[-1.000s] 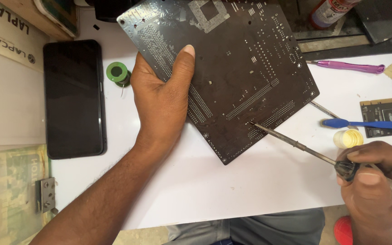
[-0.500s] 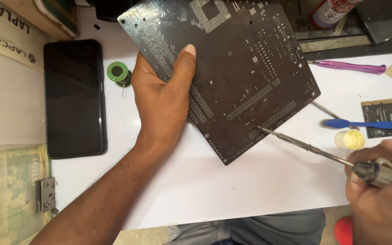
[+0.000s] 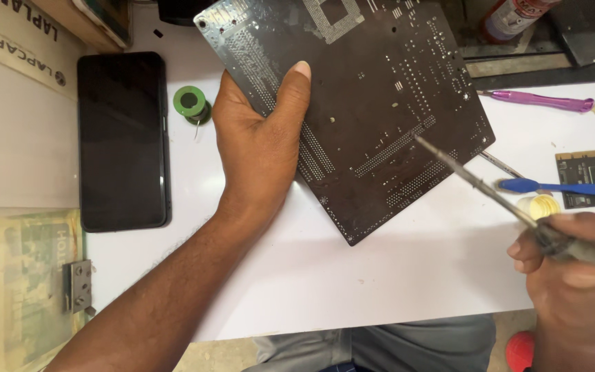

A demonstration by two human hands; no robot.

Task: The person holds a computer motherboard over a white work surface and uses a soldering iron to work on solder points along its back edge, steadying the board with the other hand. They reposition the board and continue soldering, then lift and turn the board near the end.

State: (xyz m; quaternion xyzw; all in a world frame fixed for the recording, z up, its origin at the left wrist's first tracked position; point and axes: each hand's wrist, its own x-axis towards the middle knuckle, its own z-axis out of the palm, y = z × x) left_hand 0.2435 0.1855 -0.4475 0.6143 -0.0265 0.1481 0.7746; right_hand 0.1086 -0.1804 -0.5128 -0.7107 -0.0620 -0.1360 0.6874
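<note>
Cropping hides the motherboard's (image 3: 380, 103) top edge and part of the right hand (image 3: 576, 282); left hand (image 3: 263, 148) clamps the board; right hand grips a soldering iron (image 3: 480, 182), tip touching it.

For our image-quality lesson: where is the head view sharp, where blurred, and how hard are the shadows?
Head view: the circuit board and left hand are sharp; the right hand holding the soldering iron is soft at the frame edge; light is even, shadows faint on the white table.

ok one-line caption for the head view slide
Left hand steadies a dark circuit board on the white table while the right hand brings a soldering iron to it.
</note>
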